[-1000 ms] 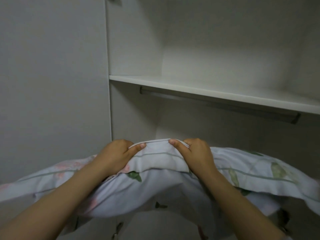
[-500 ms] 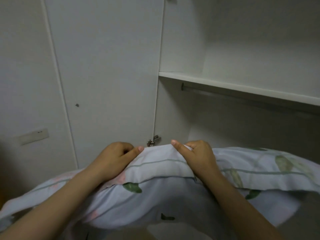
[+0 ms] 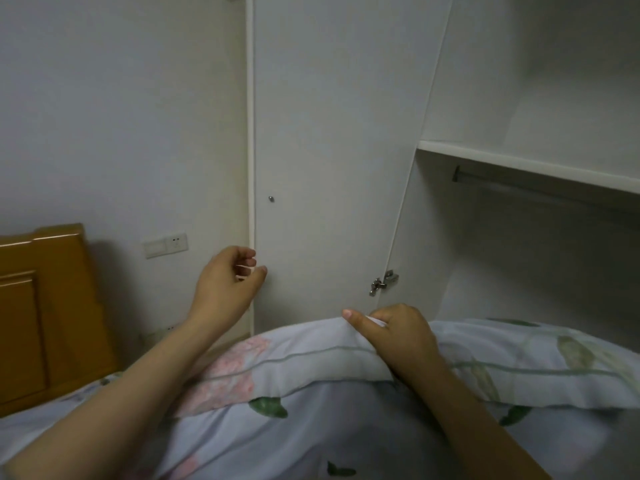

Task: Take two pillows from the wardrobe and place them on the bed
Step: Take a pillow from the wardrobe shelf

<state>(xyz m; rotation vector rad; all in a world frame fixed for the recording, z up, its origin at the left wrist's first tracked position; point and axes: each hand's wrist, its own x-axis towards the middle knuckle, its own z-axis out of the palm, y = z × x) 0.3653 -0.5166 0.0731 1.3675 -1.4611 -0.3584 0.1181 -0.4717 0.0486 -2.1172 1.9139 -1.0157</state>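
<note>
A soft, plump pillow in a pale lavender cotton case printed with pink blossoms and green leaves [image 3: 311,372] fills the near part of the view, its flat piped border running left to right along the top edge; it sits in front of the open wardrobe, its left end reaching toward the bed's glossy orange-brown wooden headboard [image 3: 45,313] at the far left. The right hand [image 3: 398,336] is clamped on the pillow's upper border, thumb lying along the front of the fabric and the fingers curled over the back, bunching the cloth into a small fold; the left hand [image 3: 225,282] is off the pillow, raised just above and to the left of it, fingers loosely curled with a gap between them and the thumb, holding nothing, close to the edge of the smooth white laminate wardrobe door [image 3: 332,168]. That flat door stands open, with a small round metal stud on its left side and a shiny metal hinge [image 3: 382,282] at its lower right; to the right, the wardrobe interior shows a plain white flat shelf [image 3: 519,164] with a dark straight hanging rail [image 3: 512,185] just beneath it. On the matt grey-white wall to the left sits a rectangular white plastic switch and socket plate [image 3: 165,244], just right of the headboard.
</note>
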